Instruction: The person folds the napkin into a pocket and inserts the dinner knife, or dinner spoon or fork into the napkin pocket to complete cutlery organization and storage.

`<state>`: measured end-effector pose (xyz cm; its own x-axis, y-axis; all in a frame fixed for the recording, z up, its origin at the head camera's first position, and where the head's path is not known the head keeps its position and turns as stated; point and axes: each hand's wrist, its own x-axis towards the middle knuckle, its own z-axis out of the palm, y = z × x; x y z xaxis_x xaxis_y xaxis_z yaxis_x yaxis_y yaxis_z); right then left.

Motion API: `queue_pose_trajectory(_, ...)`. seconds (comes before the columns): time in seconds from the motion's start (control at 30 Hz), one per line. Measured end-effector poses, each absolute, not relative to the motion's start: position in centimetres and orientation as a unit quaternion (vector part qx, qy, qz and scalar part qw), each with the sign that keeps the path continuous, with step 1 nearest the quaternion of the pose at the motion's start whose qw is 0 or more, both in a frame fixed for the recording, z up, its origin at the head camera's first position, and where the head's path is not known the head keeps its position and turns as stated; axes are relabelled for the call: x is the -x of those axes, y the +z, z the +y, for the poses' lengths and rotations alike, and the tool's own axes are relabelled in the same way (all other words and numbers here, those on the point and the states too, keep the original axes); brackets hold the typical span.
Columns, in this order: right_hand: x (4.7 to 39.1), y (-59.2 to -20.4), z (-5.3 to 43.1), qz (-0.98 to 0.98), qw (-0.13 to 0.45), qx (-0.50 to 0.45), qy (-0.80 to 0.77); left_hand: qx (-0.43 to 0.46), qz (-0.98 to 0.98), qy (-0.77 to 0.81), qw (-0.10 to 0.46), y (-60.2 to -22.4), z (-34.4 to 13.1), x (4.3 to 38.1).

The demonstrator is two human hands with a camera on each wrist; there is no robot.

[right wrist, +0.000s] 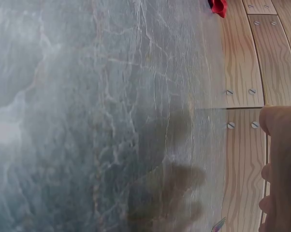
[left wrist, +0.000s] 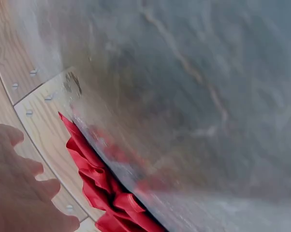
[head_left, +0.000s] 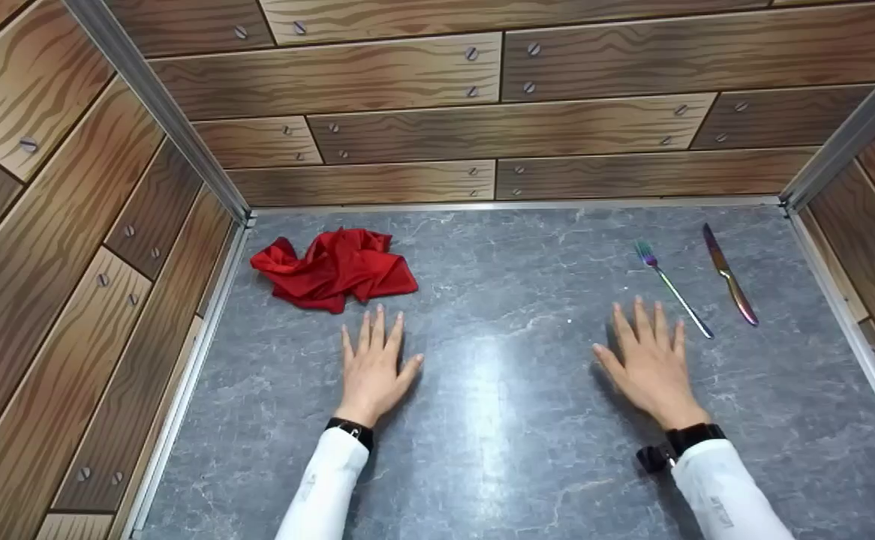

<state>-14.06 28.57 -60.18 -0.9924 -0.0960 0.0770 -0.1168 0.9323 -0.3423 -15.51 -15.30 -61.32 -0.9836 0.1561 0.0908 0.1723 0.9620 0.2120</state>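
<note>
A crumpled red cloth (head_left: 340, 268) lies at the back left of the grey marbled surface. My left hand (head_left: 374, 371) is just in front of it, palm down with fingers spread, holding nothing. In the left wrist view the cloth (left wrist: 111, 193) shows beyond my fingers (left wrist: 24, 188). At the right, my right hand (head_left: 649, 367) is also palm down, fingers straight and apart. Just beyond its fingertips lies a rainbow-coloured fork (head_left: 674, 289), tines toward the back. Farther right is a knife (head_left: 729, 274) with a similar iridescent sheen. Only the fork's tips (right wrist: 218, 224) appear in the right wrist view.
Wood-patterned panels stand as a back wall (head_left: 437, 135), a left wall (head_left: 70, 300) and a right wall (head_left: 865, 225) around the grey surface (head_left: 497, 285). Metal strips run along their lower edges. Black bands (head_left: 696, 437) circle both wrists.
</note>
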Motion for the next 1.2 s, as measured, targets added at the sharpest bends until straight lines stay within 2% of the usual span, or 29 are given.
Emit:
queue_pose_trajectory(0.3, 15.2, -59.7, 27.0, -0.979, 0.080, -0.099, 0.160, 0.051, -0.990, -0.122, 0.039, -60.8, -18.1, 18.6)
queue_pose_trajectory(0.63, 16.0, -59.5, 25.2, -0.979, 0.067, -0.126, 0.147, -0.012, -0.990, -0.137, -0.009, -60.6, -21.8, 21.9)
queue_pose_trajectory(0.97, 16.5, -59.2, 22.6, -0.973, 0.087, -0.170, 0.130, -0.041, -0.984, -0.156, -0.072, -60.9, -22.3, 22.7)
queue_pose_trajectory(1.2, 16.4, -59.7, 21.7, -0.974, 0.065, -0.180, 0.122, -0.046, -0.979, -0.172, -0.103, -61.6, -21.4, 22.3)
